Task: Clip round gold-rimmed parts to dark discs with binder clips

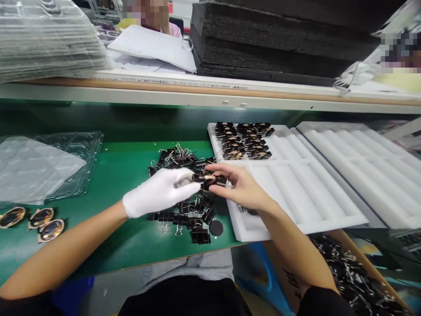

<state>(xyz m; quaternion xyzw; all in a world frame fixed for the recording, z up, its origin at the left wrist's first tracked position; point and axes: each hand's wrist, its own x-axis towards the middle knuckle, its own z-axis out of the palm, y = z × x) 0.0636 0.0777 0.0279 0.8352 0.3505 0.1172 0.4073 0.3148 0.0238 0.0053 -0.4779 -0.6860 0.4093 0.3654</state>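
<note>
Black shirt [184,299] below, gloved left hand [162,188] and right hand [242,188] hold clips [220,180].

Left hand [161,191] white-gloved, right hand [242,187] bare; black top [184,297], elbow-length sleeves [318,303].

Factory-style assembly workshop, green workbench [123,164], heaped binder clips [179,158], white slotted trays [329,193]

Three lenses [12,217] lie left of the left hand [161,191]. Over ten binder clips [180,218] lie around it. At least two trays [315,193] sit beside the right hand [245,188].
</note>
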